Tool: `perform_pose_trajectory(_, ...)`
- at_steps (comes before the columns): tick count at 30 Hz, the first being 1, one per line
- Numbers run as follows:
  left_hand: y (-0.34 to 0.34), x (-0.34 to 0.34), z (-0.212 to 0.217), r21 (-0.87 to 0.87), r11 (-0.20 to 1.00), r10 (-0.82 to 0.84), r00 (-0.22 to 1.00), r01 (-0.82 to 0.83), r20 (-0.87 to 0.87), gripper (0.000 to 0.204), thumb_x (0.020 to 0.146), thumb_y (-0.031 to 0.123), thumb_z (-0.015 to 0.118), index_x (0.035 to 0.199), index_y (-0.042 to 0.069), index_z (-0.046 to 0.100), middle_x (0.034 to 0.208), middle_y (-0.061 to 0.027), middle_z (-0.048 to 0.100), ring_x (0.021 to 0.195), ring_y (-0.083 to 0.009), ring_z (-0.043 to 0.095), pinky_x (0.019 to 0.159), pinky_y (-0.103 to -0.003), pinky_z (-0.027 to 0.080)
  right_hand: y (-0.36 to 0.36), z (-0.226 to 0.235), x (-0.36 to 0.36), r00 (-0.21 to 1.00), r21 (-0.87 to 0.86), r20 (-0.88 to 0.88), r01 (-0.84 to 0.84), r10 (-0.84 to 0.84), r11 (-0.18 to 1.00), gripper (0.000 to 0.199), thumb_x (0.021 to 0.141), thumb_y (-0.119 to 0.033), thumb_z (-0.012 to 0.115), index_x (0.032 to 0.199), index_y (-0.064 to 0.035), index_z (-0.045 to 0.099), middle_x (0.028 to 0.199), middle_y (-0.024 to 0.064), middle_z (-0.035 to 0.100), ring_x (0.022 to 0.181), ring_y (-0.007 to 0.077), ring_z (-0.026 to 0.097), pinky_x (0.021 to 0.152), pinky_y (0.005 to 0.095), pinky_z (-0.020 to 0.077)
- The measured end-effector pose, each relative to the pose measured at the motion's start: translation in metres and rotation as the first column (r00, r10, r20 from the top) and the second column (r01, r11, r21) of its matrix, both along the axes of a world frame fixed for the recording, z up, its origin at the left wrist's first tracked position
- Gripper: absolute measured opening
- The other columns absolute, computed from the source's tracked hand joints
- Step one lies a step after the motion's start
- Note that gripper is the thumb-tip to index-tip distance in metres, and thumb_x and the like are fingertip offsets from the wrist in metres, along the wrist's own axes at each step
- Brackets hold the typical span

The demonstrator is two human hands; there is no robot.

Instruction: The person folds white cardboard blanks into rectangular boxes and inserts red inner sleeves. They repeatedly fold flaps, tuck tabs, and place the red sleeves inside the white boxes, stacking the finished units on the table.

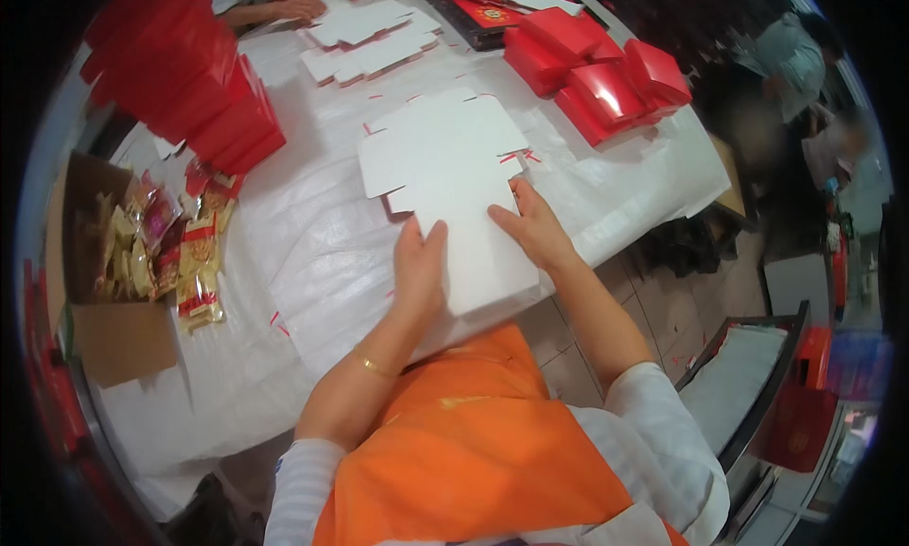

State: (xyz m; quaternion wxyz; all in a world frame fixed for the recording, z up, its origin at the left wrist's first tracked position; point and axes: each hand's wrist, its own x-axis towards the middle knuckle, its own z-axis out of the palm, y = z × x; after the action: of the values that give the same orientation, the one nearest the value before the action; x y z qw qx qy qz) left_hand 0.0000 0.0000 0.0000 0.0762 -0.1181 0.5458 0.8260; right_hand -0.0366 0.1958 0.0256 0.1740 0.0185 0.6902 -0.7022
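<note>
A white cardboard box blank (464,158) lies in front of me, its notched, tabbed end flat toward the far side of the table. The near panel reaches the table's front edge, close to my orange apron. My left hand (420,267) grips its left edge, thumb on top and fingers mostly hidden beneath. On the opposite edge my right hand (535,226) holds it the same way, thumb on the white face. Bits of red show by the notches near my right hand.
Stacked red boxes (180,72) stand at the far left, above a carton (118,333) of wrapped packets (199,271). Red boxes (601,82) pile up at the far right. More white blanks (374,39) lie near another person's hand (301,8). White sheeting (312,224) covers the table.
</note>
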Motion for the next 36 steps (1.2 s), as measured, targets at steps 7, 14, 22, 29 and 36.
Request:
perform_pose_trajectory(7, -0.086, 0.086, -0.009, -0.089, 0.988, 0.126, 0.992, -0.124, 0.014, 0.034, 0.106, 0.008, 0.05, 0.138, -0.004, 0.05, 0.133, -0.0105, 0.063, 0.114, -0.0149, 0.063, 0.099, -0.032, 0.051, -0.094, -0.04, 0.064, 0.987, -0.039, 0.041, -0.152, 0.154, 0.988, 0.048, 0.1, -0.011, 0.06, 0.144, 0.0026, 0.048, 0.131, 0.0104, 0.063, 0.119, 0.0181, 0.059, 0.103, 0.0345, 0.0486)
perform_pose_trajectory(14, -0.107, 0.105, -0.015, 0.037, 0.988, 0.142, 0.972, -0.152, 0.184, 0.032, 0.103, 0.005, 0.05, 0.133, -0.007, 0.053, 0.123, -0.0115, 0.066, 0.111, -0.0164, 0.062, 0.097, -0.031, 0.051, -0.114, -0.029, 0.072, 0.939, -0.138, 0.238, -0.22, 0.248, 0.966, 0.038, 0.1, -0.009, 0.054, 0.137, 0.003, 0.051, 0.127, 0.0106, 0.063, 0.112, 0.0174, 0.062, 0.094, 0.0347, 0.0535)
perform_pose_trajectory(22, -0.102, 0.102, -0.021, -0.04, 0.967, 0.253, 0.965, -0.25, 0.073, 0.043, 0.101, 0.001, 0.05, 0.142, -0.009, 0.044, 0.132, -0.015, 0.062, 0.119, -0.0181, 0.06, 0.102, -0.031, 0.048, -0.118, -0.044, 0.069, 0.978, 0.102, -0.005, -0.207, 0.208, 0.973, 0.044, 0.099, -0.01, 0.055, 0.141, 0.0028, 0.048, 0.127, 0.0131, 0.063, 0.114, 0.0204, 0.062, 0.098, 0.0339, 0.0506)
perform_pose_trajectory(29, -0.102, 0.107, -0.031, -0.128, 0.965, 0.229, 0.973, -0.23, -0.02, 0.062, 0.099, -0.001, 0.051, 0.156, -0.011, 0.027, 0.147, -0.0182, 0.053, 0.128, -0.0178, 0.055, 0.104, -0.028, 0.045, -0.112, -0.059, 0.068, 0.982, 0.088, -0.051, -0.178, 0.183, 0.98, 0.052, 0.101, -0.011, 0.056, 0.149, 0.0026, 0.043, 0.129, 0.0144, 0.065, 0.118, 0.0218, 0.061, 0.101, 0.0337, 0.0485)
perform_pose_trajectory(36, -0.107, 0.109, -0.033, -0.29, 0.934, 0.216, 0.976, -0.208, -0.006, 0.059, 0.097, -0.001, 0.056, 0.152, -0.011, 0.039, 0.129, -0.0112, 0.063, 0.103, -0.0101, 0.063, 0.087, -0.024, 0.052, -0.112, -0.055, 0.068, 0.995, 0.01, 0.005, -0.104, 0.104, 0.995, 0.051, 0.105, -0.014, 0.053, 0.151, 0.0048, 0.043, 0.132, 0.0117, 0.065, 0.117, 0.0156, 0.062, 0.098, 0.0292, 0.0501)
